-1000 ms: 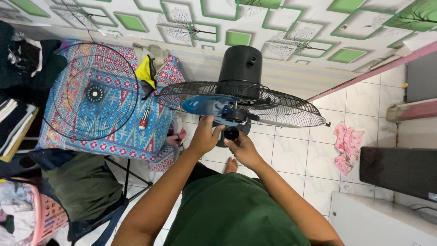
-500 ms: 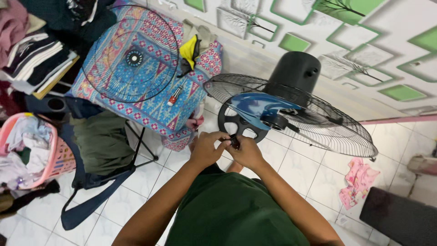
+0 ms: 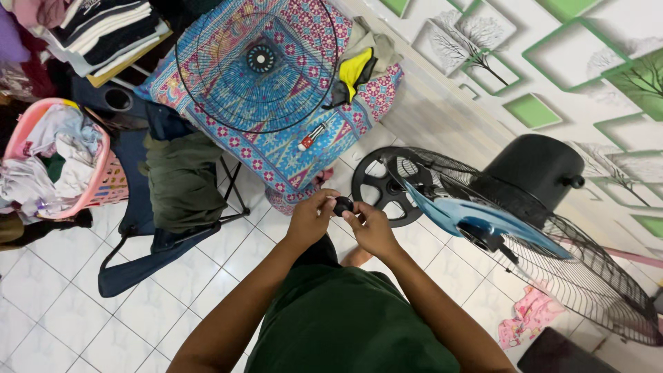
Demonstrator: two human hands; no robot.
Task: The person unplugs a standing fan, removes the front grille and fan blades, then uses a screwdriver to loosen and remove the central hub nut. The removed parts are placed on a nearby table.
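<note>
**Technician:** What are your hands doing?

**Supervisor:** You are pinching a small round black plastic knob (image 3: 343, 205) between both hands in front of your chest. Your left hand (image 3: 310, 218) is closing its fingertips on the knob's left side, and your right hand (image 3: 371, 228) is gripping its right side. The hands are meeting at the knob.

**Technician:** Where is the knob sitting relative to the fan?

**Supervisor:** You are holding it just beside the black wire rear guard (image 3: 552, 242) of the standing fan, near the guard's round black spoked hub (image 3: 384, 186). The blue plastic fan blade (image 3: 476, 220) is lying inside that guard, in front of the black motor housing (image 3: 535, 169).

**Technician:** What is lying behind your hands?

**Supervisor:** The detached round black wire front guard (image 3: 257, 65) is resting on a blue and pink patterned cloth (image 3: 276, 148), with a small red and white tool (image 3: 311, 136) beside it. A pink laundry basket (image 3: 103, 181) is standing well apart, at your left.
</note>
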